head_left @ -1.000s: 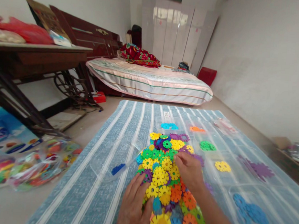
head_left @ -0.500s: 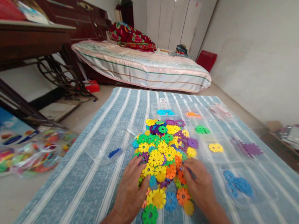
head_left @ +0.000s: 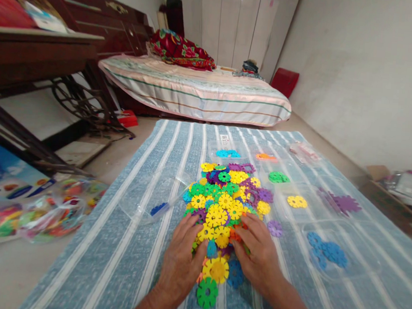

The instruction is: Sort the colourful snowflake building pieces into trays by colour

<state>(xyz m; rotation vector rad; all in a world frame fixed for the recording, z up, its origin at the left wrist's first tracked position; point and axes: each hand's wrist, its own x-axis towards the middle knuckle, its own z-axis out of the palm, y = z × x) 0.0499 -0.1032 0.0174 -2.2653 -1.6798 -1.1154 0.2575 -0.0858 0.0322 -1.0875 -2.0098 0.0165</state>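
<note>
A heap of notched plastic discs (head_left: 219, 215) in yellow, green, purple, orange and blue lies on the striped cloth between my hands. My left hand (head_left: 183, 255) rests along the heap's left side, fingers apart and fingertips touching the discs. From the right, my right hand (head_left: 257, 254) reaches over the heap's near edge with its fingers spread, covering orange pieces. A green disc (head_left: 207, 292) lies nearest me, below a yellow disc (head_left: 215, 269). Partly under my right hand is a blue disc (head_left: 235, 273). A light purple disc (head_left: 275, 228) sits by itself right of the heap.
Clear plastic containers hold blue discs (head_left: 328, 252), yellow discs (head_left: 297, 201), purple discs (head_left: 345, 203), green discs (head_left: 279, 177), light blue discs (head_left: 228, 154) and orange pieces (head_left: 265, 157). Dark blue pieces (head_left: 159, 209) lie in a clear container at left. A bed (head_left: 203, 95) stands beyond the table.
My right hand has moved left and inward over the heap's near right edge, its fingers spreading. A light purple disc now shows right of the heap. My left hand has barely moved.
</note>
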